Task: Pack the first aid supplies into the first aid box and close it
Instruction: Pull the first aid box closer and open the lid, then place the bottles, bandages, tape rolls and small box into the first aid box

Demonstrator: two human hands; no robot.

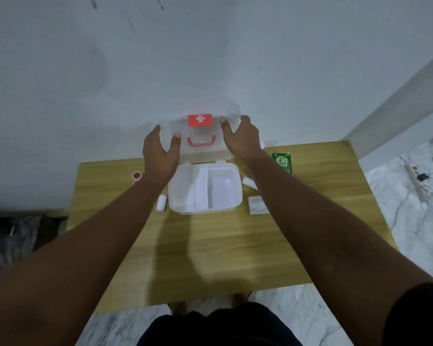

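Head view shows the first aid box (205, 187) open near the bench's (210, 245) far edge, its clear lid (203, 136) raised, left hand (160, 152) and right hand (240, 137) spread wide at the lid's sides.

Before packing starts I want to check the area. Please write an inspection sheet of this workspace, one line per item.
Surface: wooden table, against a white wall.
Job's things: first aid box open, its tray holds nothing; lid raised. Outside it: green box, white roll, white packet, red-capped item, white bottle.
Clutter: nothing seen.
Hands: left hand and right hand open at the lid's sides.
Cables: power strip and wires on the floor, right.
Surroundings: marble floor.
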